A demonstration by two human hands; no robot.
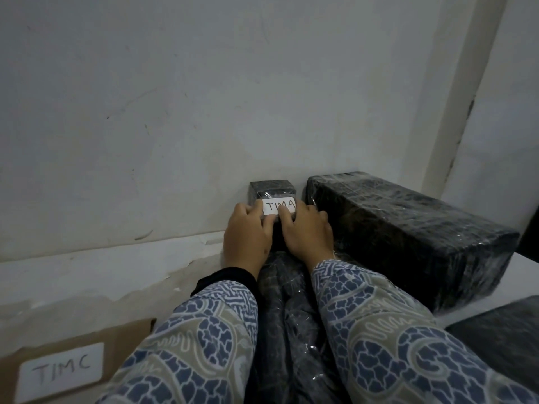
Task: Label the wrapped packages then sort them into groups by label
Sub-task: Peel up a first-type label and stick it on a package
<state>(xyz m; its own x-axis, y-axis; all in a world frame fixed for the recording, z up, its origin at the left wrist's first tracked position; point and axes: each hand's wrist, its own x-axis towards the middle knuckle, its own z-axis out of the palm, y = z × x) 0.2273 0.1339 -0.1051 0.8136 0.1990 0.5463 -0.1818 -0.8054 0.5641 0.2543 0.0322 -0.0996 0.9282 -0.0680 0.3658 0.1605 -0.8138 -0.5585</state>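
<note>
A small black wrapped package stands against the wall, atop a long black wrapped package that runs between my arms. A white label reading "TIMA" is on its near face. My left hand grips the small package's left side, fingers touching the label's left edge. My right hand holds its right side, with a finger pressed on the label's lower edge. A large black wrapped package lies just to the right, unlabelled on the faces I see.
A brown cardboard package with a white "TIMC" label sits at the lower left. Another black wrapped package shows at the lower right corner. The white wall is directly behind; a pale ledge runs along its foot.
</note>
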